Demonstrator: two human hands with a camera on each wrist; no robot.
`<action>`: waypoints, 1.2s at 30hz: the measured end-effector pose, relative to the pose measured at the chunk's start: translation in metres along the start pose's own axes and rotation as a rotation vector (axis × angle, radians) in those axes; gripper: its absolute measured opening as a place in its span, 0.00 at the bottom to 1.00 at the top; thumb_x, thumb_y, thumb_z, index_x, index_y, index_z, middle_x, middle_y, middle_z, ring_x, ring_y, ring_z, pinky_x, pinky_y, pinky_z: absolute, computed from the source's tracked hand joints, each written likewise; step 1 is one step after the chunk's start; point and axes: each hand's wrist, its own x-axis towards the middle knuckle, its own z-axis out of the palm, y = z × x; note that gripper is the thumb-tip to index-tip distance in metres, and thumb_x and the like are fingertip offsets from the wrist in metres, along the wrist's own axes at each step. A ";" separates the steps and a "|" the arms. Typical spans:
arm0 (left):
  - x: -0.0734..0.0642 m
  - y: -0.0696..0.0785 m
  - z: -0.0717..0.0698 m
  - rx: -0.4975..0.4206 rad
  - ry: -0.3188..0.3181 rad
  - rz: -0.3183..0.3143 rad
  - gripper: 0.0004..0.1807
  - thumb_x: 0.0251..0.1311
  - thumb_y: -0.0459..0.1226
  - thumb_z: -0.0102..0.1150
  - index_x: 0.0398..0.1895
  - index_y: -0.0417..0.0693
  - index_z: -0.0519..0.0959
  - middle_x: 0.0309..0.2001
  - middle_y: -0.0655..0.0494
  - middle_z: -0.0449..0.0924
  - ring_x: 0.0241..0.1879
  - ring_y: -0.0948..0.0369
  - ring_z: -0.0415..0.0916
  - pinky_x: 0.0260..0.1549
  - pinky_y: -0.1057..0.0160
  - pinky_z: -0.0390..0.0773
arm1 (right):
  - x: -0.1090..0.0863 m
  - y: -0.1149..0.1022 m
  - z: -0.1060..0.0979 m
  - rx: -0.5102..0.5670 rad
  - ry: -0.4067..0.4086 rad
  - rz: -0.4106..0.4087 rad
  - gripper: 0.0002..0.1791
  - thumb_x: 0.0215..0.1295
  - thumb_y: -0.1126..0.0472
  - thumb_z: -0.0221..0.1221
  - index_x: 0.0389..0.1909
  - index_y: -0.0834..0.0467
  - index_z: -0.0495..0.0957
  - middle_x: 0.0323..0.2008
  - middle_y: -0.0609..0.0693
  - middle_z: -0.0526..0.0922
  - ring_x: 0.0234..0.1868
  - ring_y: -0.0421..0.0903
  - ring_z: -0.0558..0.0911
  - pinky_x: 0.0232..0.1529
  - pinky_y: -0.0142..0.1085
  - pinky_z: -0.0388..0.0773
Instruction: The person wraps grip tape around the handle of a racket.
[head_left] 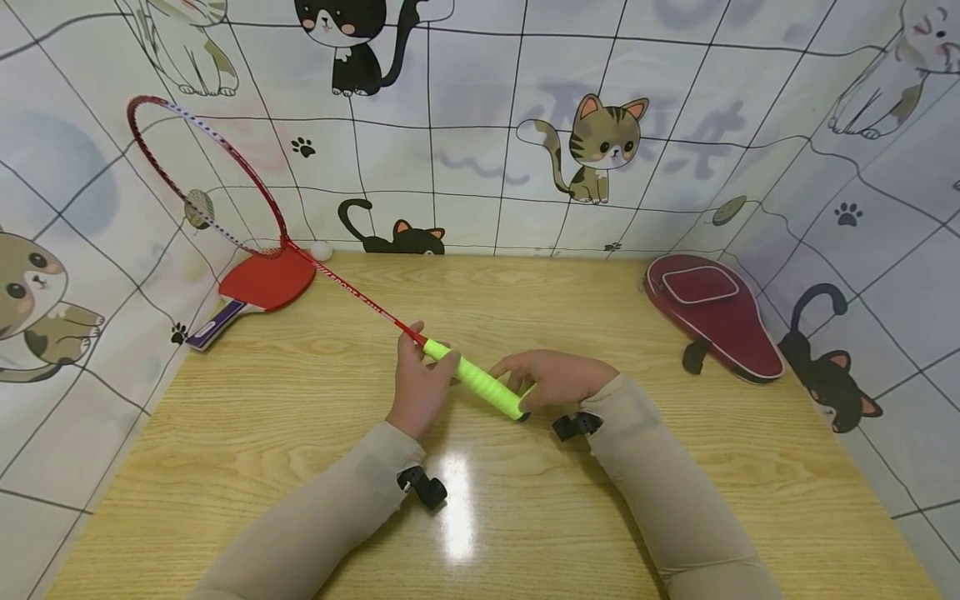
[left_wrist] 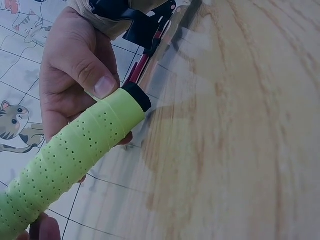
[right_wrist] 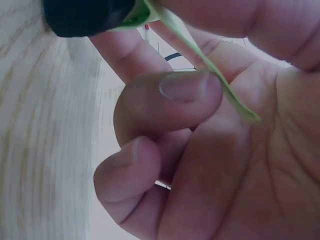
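Observation:
A badminton racket (head_left: 354,291) slants over the table, its red and white head up at the back left. Yellow-green perforated grip tape (head_left: 482,383) wraps its handle. My left hand (head_left: 422,385) holds the handle's upper end near the shaft. At the butt, my right hand (head_left: 562,379) pinches the tape's end, its thumb lying on the wrap in the left wrist view. A loose strip of tape (right_wrist: 231,95) runs from the black butt cap (right_wrist: 85,15) between the right fingers. The left fingertips (left_wrist: 48,229) show low in the left wrist view.
A red table tennis paddle (head_left: 270,279) lies at the back left, below the racket head. Beside it sits a white ball (head_left: 321,251). A maroon paddle case (head_left: 712,321) lies at the back right. Cat-patterned walls (head_left: 480,158) border the wooden table (head_left: 300,400).

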 end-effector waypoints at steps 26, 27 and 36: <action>0.001 -0.001 -0.001 -0.018 -0.011 -0.005 0.41 0.72 0.30 0.58 0.81 0.48 0.48 0.63 0.34 0.70 0.49 0.49 0.82 0.40 0.62 0.85 | -0.001 0.000 -0.003 0.058 -0.029 -0.017 0.34 0.65 0.68 0.67 0.70 0.45 0.74 0.48 0.48 0.85 0.50 0.47 0.84 0.50 0.43 0.81; 0.001 -0.001 -0.001 -0.021 -0.008 -0.004 0.41 0.72 0.30 0.57 0.81 0.48 0.49 0.63 0.33 0.71 0.49 0.49 0.82 0.40 0.62 0.85 | -0.001 0.000 -0.003 0.062 -0.030 -0.014 0.34 0.65 0.69 0.67 0.70 0.45 0.74 0.48 0.48 0.86 0.50 0.47 0.84 0.50 0.43 0.81; 0.002 -0.001 0.001 -0.050 0.010 -0.003 0.42 0.64 0.25 0.53 0.80 0.47 0.50 0.61 0.34 0.72 0.48 0.48 0.81 0.40 0.61 0.85 | -0.002 0.000 -0.003 0.068 -0.037 -0.009 0.33 0.66 0.70 0.64 0.71 0.49 0.73 0.46 0.48 0.88 0.47 0.46 0.85 0.48 0.41 0.81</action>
